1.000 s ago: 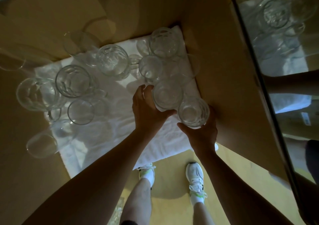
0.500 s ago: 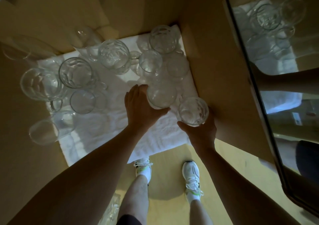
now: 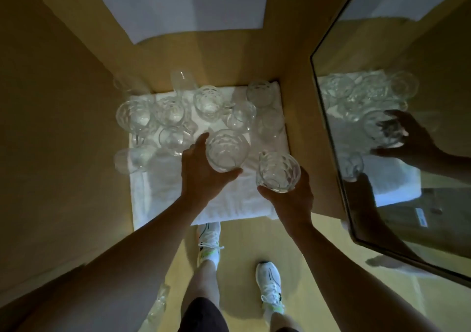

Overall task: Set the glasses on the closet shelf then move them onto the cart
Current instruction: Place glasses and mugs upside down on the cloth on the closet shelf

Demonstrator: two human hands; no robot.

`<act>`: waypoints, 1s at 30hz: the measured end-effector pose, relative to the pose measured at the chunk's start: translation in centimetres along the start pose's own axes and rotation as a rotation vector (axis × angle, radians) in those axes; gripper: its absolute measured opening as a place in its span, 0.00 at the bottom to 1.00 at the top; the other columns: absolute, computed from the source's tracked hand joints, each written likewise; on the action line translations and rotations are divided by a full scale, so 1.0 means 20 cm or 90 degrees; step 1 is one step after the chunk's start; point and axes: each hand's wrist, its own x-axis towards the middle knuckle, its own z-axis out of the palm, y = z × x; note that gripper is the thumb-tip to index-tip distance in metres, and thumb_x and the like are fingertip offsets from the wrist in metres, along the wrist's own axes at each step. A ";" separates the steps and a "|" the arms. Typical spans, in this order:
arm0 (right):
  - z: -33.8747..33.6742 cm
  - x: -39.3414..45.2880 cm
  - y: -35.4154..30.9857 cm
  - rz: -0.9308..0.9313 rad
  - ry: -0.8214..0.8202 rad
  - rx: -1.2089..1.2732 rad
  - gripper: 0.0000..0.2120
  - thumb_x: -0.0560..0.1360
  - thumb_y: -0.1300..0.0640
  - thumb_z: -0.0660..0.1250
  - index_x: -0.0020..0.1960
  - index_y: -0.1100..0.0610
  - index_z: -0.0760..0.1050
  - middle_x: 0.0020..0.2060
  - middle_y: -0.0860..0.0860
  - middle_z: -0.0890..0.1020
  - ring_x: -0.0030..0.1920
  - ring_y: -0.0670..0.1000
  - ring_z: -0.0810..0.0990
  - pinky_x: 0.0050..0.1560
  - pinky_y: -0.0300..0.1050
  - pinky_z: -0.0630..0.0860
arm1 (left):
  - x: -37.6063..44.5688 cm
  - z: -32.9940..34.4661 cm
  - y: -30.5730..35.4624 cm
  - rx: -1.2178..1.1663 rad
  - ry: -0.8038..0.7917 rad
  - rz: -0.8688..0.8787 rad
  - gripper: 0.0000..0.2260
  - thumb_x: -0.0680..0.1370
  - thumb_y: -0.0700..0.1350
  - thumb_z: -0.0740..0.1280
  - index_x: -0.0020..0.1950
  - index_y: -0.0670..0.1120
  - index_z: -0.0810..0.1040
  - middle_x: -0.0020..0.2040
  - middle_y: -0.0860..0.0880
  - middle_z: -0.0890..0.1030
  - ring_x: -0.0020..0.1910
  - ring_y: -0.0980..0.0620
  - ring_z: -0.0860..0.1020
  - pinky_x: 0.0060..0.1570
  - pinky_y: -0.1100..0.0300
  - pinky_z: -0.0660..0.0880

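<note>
A white towel [image 3: 229, 204] covers the closet shelf, and several clear glasses [image 3: 173, 112] stand on its far half. My left hand [image 3: 201, 176] grips a faceted glass [image 3: 226, 150], raised a little over the towel's middle. To its right my right hand [image 3: 290, 199] holds a second faceted glass [image 3: 277, 171] from below, near the towel's right edge. Both glasses look lifted off the towel.
Wooden closet walls [image 3: 63, 128] close in on the left, back and right. A mirrored door [image 3: 407, 153] stands open at the right and reflects the glasses and a hand. Below the shelf are the wooden floor [image 3: 242, 255] and my white shoes [image 3: 270, 286].
Both hands have drawn back toward me and lifted their glasses off the towel. My head has pulled back, so more of the closet shows.
</note>
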 end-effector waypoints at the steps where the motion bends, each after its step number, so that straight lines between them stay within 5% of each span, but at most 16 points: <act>1: -0.02 -0.02 -0.05 -0.019 -0.005 0.007 0.51 0.55 0.53 0.87 0.73 0.54 0.69 0.63 0.51 0.79 0.64 0.53 0.77 0.66 0.51 0.75 | -0.02 -0.06 0.04 -0.005 0.012 -0.002 0.46 0.56 0.60 0.85 0.68 0.44 0.74 0.60 0.46 0.81 0.61 0.45 0.77 0.62 0.55 0.69; 7: -0.13 -0.19 -0.34 -0.127 -0.083 0.054 0.43 0.56 0.56 0.87 0.67 0.55 0.72 0.56 0.49 0.81 0.56 0.49 0.80 0.50 0.26 0.71 | -0.18 -0.45 0.22 0.003 0.119 -0.019 0.41 0.54 0.67 0.79 0.60 0.48 0.77 0.55 0.52 0.82 0.56 0.48 0.78 0.59 0.52 0.74; 16: -0.37 -0.54 -0.69 -0.271 -0.134 0.132 0.43 0.53 0.46 0.85 0.66 0.50 0.73 0.57 0.45 0.83 0.58 0.47 0.81 0.60 0.49 0.79 | -0.56 -0.90 0.63 0.023 0.280 -0.031 0.43 0.55 0.62 0.83 0.64 0.46 0.76 0.58 0.46 0.81 0.58 0.44 0.77 0.54 0.57 0.71; 21: -0.59 -0.69 -0.87 -0.319 -0.167 0.139 0.39 0.58 0.50 0.85 0.65 0.49 0.73 0.53 0.44 0.80 0.53 0.46 0.79 0.56 0.40 0.75 | -0.79 -1.12 0.86 0.047 0.373 -0.050 0.40 0.56 0.64 0.82 0.60 0.45 0.77 0.55 0.47 0.80 0.58 0.44 0.76 0.55 0.50 0.75; 25: -0.73 -0.86 -1.00 -0.359 -0.183 0.138 0.39 0.57 0.47 0.84 0.64 0.48 0.72 0.53 0.45 0.82 0.52 0.49 0.81 0.55 0.43 0.77 | -1.01 -1.29 1.00 0.026 0.420 -0.037 0.39 0.56 0.68 0.80 0.60 0.50 0.77 0.56 0.51 0.80 0.58 0.47 0.76 0.55 0.49 0.76; 30: -0.87 -1.06 -1.13 -0.419 -0.177 0.171 0.38 0.59 0.47 0.84 0.64 0.50 0.73 0.51 0.44 0.80 0.50 0.48 0.79 0.52 0.42 0.75 | -1.23 -1.48 1.12 0.049 0.453 0.002 0.44 0.58 0.67 0.81 0.69 0.50 0.74 0.64 0.50 0.78 0.65 0.47 0.73 0.61 0.51 0.74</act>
